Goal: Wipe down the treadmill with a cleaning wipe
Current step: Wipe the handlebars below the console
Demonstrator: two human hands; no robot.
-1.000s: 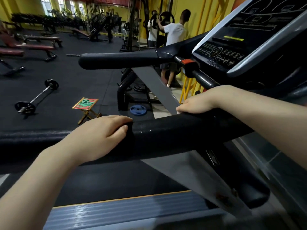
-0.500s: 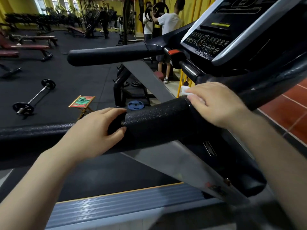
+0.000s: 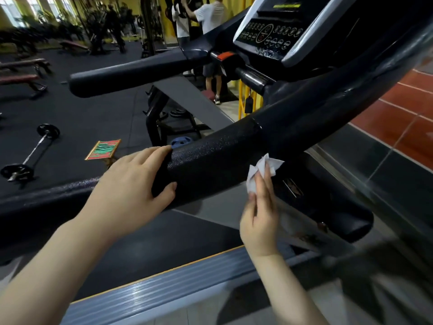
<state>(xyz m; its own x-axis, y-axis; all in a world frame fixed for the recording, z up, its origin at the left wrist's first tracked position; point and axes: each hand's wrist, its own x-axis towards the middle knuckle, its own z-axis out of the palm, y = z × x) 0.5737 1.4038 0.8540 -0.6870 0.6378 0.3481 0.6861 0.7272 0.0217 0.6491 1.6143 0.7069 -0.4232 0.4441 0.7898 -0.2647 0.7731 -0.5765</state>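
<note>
The head view looks down over a black treadmill handrail [image 3: 218, 160] that runs across the frame from lower left up toward the console [image 3: 269, 34] at upper right. The left hand [image 3: 131, 184] wraps the padded rail, fingers curled over its top and the thumb [image 3: 167, 190] pressed against the near side, so the grip closes round the bar. The right hand [image 3: 260, 214] sits just below the rail's underside, pinching a crumpled white cleaning wipe [image 3: 260, 172] between thumb and fingertips; the wipe's upper corners touch or nearly touch the lower edge of the rail, and which of the two it is cannot be told. Below both forearms lies the grey ribbed side strip [image 3: 145, 289] of the treadmill deck, edged with a thin yellow line. A second handrail [image 3: 131, 77] stretches out farther off, with a red tab [image 3: 225, 56] near its joint to the console. On the dark gym floor to the left lie a barbell [image 3: 30, 153] and a small folding stool [image 3: 103, 150] with a red and green striped seat. Two people in white shirts [image 3: 210, 15] stand by a machine in the background.
</note>
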